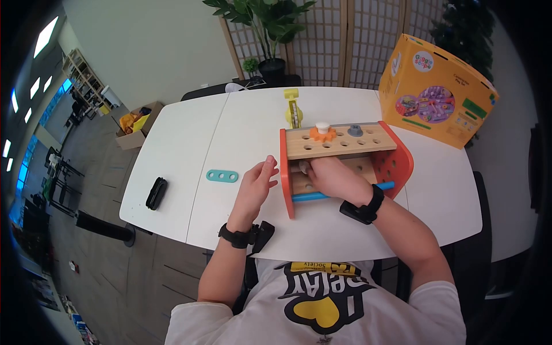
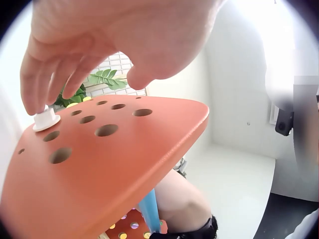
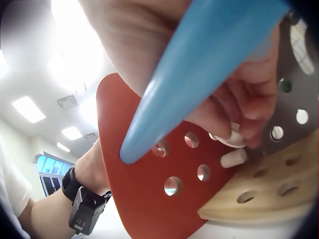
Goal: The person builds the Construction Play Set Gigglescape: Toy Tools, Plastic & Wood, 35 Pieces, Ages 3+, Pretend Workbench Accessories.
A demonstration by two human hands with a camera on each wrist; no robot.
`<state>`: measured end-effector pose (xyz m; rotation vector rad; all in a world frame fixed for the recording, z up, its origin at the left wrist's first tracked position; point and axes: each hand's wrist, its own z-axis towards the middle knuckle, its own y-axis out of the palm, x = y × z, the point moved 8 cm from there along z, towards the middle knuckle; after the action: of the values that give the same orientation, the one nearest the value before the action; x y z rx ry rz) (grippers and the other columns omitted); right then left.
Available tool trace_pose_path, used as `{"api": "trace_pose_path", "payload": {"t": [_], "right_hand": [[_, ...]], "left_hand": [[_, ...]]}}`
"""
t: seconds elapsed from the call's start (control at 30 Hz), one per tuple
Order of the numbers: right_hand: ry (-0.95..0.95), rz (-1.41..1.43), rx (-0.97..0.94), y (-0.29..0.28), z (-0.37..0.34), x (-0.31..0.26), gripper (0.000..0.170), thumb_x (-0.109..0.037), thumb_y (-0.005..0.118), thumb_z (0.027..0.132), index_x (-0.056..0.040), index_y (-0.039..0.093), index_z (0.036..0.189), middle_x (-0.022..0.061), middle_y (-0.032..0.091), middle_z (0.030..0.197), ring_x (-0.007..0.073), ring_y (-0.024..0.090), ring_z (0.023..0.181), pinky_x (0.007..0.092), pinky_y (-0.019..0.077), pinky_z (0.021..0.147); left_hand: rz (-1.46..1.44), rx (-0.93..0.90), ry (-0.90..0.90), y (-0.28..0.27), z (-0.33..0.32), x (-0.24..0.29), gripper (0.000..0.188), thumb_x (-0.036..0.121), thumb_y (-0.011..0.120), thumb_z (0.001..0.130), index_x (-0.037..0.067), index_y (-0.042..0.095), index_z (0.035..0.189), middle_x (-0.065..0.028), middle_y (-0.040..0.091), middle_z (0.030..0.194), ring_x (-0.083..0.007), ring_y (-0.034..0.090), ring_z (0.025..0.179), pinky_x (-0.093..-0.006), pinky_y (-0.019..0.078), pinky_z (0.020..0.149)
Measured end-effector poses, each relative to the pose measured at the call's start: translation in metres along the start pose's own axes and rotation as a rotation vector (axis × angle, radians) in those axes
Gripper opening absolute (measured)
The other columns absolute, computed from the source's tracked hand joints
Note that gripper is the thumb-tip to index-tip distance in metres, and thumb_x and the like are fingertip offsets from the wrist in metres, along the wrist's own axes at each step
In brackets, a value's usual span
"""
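Observation:
An orange-red sided wooden toy bench (image 1: 290, 201) stands on the table. My right hand (image 1: 336, 177) reaches under its top board, and in the right wrist view its curled fingers (image 3: 251, 107) pinch a white round piece (image 3: 232, 138) beside the side panel. Just below that piece, a white peg (image 3: 233, 159) sticks out. Outside the left panel is my left hand (image 1: 256, 187), its fingers loosely bent. One of its fingertips touches a white peg head (image 2: 46, 119) on the panel's outer face. An orange gear (image 1: 323, 135) with a white peg and a grey piece (image 1: 355, 131) sit on top.
A blue bar (image 1: 310, 196) crosses the bench's front. A teal strip with holes (image 1: 222, 176) and a black case (image 1: 156, 193) lie to the left. Behind the bench stands a yellow-green toy (image 1: 294, 112), with a large yellow box (image 1: 431, 92) at the back right.

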<state>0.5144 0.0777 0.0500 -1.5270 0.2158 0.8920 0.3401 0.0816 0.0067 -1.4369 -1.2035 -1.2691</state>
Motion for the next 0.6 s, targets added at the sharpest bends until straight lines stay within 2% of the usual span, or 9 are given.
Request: {"api": "trace_pose_path", "payload": {"t": [0.07,0.17,0.27,0.37,0.47,0.6], "right_hand": [[0.039,0.030,-0.016,0.004,0.002,0.001,0.012,-0.002,0.055,0.093,0.0043,0.061,0.102,0.0253,0.067,0.102,0.0431,0.065,0.100,0.0467,0.0516,0.083],[-0.022,0.027,0.052,0.009,0.007,0.009,0.009,0.001,0.055,0.092,0.0036,0.061,0.098,0.0249,0.067,0.099,0.0439,0.066,0.098,0.0476,0.0518,0.082],[-0.022,-0.031,0.008,0.016,0.010,0.013,0.011,0.002,0.055,0.091,0.0038,0.062,0.100,0.0254,0.067,0.099,0.0446,0.066,0.097,0.0485,0.0521,0.083],[0.041,-0.064,-0.060,0.009,0.005,0.000,0.033,0.011,0.053,0.082,0.0113,0.063,0.114,0.0300,0.067,0.115,0.0440,0.065,0.111,0.0471,0.0538,0.095],[0.016,-0.001,-0.034,0.008,0.004,0.000,0.036,0.010,0.053,0.083,0.0110,0.062,0.118,0.0301,0.066,0.120,0.0431,0.064,0.114,0.0463,0.0536,0.097],[0.077,-0.027,-0.089,0.011,0.006,0.003,0.038,0.010,0.052,0.084,0.0103,0.061,0.121,0.0301,0.066,0.121,0.0421,0.063,0.117,0.0447,0.0529,0.100]], "left_hand": [[-0.014,-0.021,-0.016,0.002,0.000,-0.004,0.071,0.052,0.053,0.107,-0.012,0.057,0.137,-0.0212,0.064,0.133,-0.0268,0.060,0.128,-0.0387,0.0500,0.106],[-0.008,-0.026,-0.008,0.004,0.002,-0.004,0.067,0.048,0.053,0.108,-0.012,0.059,0.135,-0.0200,0.065,0.131,-0.0253,0.060,0.126,-0.0382,0.0487,0.108],[0.020,-0.042,0.015,0.006,-0.001,0.000,0.061,0.043,0.053,0.109,-0.011,0.061,0.134,-0.0185,0.068,0.127,-0.0234,0.062,0.123,-0.0367,0.0478,0.109],[0.053,-0.034,0.024,0.008,-0.003,0.006,0.057,0.040,0.052,0.110,-0.011,0.062,0.133,-0.0172,0.070,0.123,-0.0224,0.063,0.121,-0.0348,0.0468,0.108],[0.061,-0.023,0.015,0.008,-0.003,0.004,0.056,0.039,0.052,0.110,-0.011,0.062,0.133,-0.0171,0.071,0.122,-0.0225,0.063,0.121,-0.0339,0.0460,0.107],[0.052,-0.017,0.014,0.009,-0.005,0.003,0.056,0.039,0.052,0.110,-0.011,0.063,0.131,-0.0179,0.070,0.122,-0.0233,0.063,0.122,-0.0341,0.0458,0.107]]}}
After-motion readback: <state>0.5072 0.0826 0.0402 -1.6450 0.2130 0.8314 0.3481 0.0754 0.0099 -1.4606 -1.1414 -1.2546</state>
